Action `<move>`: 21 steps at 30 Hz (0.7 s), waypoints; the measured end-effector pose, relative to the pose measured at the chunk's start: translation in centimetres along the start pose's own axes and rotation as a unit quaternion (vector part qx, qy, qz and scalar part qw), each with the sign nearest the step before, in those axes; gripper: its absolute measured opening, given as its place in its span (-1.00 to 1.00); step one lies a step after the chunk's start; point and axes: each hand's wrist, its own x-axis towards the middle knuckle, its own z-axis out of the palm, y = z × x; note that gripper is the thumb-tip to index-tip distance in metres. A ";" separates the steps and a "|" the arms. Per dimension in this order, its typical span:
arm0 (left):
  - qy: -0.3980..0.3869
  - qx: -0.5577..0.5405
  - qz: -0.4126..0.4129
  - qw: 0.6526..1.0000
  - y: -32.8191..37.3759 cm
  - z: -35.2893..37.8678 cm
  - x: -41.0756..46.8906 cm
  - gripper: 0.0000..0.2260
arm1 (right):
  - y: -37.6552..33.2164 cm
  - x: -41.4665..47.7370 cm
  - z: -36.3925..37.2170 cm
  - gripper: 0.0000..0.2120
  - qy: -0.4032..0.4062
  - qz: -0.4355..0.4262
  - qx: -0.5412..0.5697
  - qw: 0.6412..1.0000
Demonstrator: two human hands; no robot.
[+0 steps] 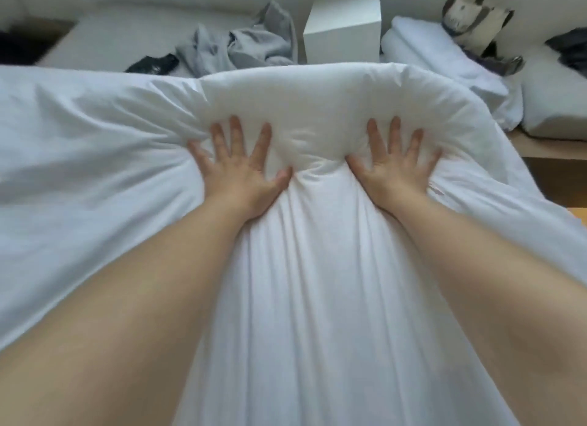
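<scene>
A white duvet (95, 159) covers the bed and fills most of the head view. Its far edge is bunched into a thick puffy roll (317, 98). My left hand (238, 168) presses flat on the duvet just below that roll, fingers straight and spread. My right hand (394, 165) presses the same way a little to the right, fingers also spread. Folds of cloth run between my two forearms toward me.
Beyond the roll lie crumpled grey clothes (244, 44) and a small black item (152, 65). A white box-shaped nightstand (343, 28) stands at the back. To the right are a white pillow (444, 60), a plush toy (473, 19) and a wooden bed-frame edge (552, 146).
</scene>
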 end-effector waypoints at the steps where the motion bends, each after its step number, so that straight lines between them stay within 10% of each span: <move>1: 0.005 -0.002 0.000 1.000 0.1 0.2 1.7 -0.27 | -0.3 1.7 0.1 -0.28 0.001 0.001 0.001 1.000; 21: 0.060 -0.015 0.019 0.998 1.5 1.6 14.3 -0.34 | -1.6 14.3 0.3 -0.23 -0.001 -0.063 -0.010 0.998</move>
